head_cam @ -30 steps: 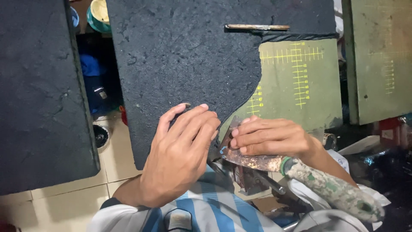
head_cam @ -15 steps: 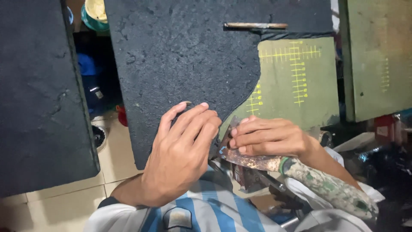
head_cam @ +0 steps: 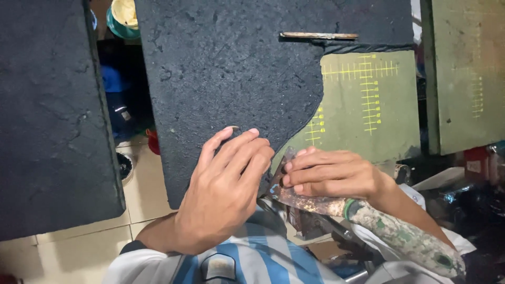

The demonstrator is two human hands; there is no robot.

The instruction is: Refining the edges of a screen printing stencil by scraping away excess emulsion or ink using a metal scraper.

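The thing being worked is that big black sheet (head_cam: pixel 231 79), looks like rough rubbery or foam-type material, lying flat on the bench with a curvy cut edge on its right side over a green cutting mat (head_cam: pixel 368 115). My guess is it's light and floppy but grippy, not slippery at all, so pressing it flat near the edge is the way to hold it, not pinching it.

The left hand (head_cam: pixel 221 194) does exactly that: palm down, fingers spread and laid flat on the sheet's near right corner, not closed on anything.

The right hand (head_cam: pixel 331 176) sits just right of it, fingers curled down onto a rusty blade (head_cam: pixel 300 200) with a grubby wrapped handle (head_cam: pixel 405 239) running off to the near right. Blade tip is right at the sheet's edge, wrist low, forearm angled in from the right.

A thin stick-like tool (head_cam: pixel 318 36) lies far up on the sheet.
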